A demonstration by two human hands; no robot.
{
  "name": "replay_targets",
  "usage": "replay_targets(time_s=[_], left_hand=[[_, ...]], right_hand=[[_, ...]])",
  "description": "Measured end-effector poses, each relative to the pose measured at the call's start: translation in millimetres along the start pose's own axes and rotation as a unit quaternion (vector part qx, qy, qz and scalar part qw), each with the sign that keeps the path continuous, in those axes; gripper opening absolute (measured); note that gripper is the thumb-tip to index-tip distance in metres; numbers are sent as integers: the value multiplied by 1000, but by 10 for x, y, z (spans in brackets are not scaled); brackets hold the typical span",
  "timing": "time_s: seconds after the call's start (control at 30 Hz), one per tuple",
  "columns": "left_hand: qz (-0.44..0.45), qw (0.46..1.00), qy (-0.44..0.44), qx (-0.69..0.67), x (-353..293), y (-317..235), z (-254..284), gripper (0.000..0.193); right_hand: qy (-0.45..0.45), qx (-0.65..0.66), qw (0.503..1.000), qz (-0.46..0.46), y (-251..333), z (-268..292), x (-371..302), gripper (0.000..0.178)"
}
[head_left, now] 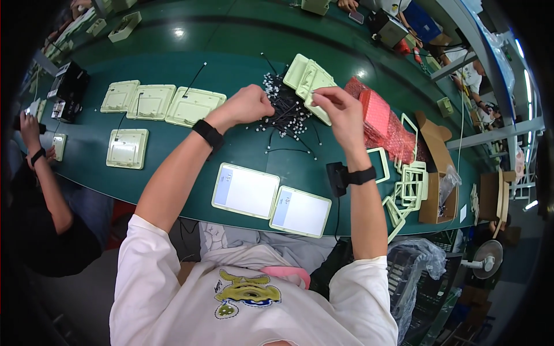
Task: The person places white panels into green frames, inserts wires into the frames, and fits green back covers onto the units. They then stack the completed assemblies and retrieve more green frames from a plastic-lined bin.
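Note:
My left hand [250, 105] is closed, its fingertips curled at the left edge of a pile of short black cables with small white connectors [288, 112]. Whatever those fingers hold is hidden. On the pile's right, my right hand [343, 109] is closed in a pinch with a tiny pale bit at the fingertips, too small to name. Just behind and below that hand lie overlapping pale green plastic covers [296, 70]. Nearer me, side by side, lie two pale-framed panels with white screens [247, 189] [301, 212].
Pale green covers, some with a black cable, lie to the left [154, 102] [127, 149]. On the right are red bubble wrap [378, 115], a heap of pale frames [411, 187] and an open cardboard box [430, 202]. Another person's hand [30, 128] works at the far left.

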State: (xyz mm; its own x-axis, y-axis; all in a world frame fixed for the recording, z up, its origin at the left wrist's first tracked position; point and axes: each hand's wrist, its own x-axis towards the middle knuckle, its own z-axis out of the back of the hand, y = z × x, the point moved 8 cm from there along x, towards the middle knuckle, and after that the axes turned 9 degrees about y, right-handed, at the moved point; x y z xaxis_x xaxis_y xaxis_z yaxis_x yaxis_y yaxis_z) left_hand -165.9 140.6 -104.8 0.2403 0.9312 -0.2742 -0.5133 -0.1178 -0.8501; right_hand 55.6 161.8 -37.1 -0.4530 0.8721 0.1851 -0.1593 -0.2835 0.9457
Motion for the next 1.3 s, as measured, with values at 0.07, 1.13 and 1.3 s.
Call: replay_targets(time_s=[0.07, 1.13, 1.3], left_hand=[[58, 986, 73, -140, -2, 146, 13, 8], [-38, 938, 77, -335, -1544, 290, -48, 32], [-13, 934, 60, -351, -1783, 548, -66, 23]], right_hand=[[25, -23, 999, -8, 104, 104, -85, 16], [300, -383, 873, -13, 288, -798, -1578, 7], [305, -435, 847, 33, 303, -964, -1567, 5]])
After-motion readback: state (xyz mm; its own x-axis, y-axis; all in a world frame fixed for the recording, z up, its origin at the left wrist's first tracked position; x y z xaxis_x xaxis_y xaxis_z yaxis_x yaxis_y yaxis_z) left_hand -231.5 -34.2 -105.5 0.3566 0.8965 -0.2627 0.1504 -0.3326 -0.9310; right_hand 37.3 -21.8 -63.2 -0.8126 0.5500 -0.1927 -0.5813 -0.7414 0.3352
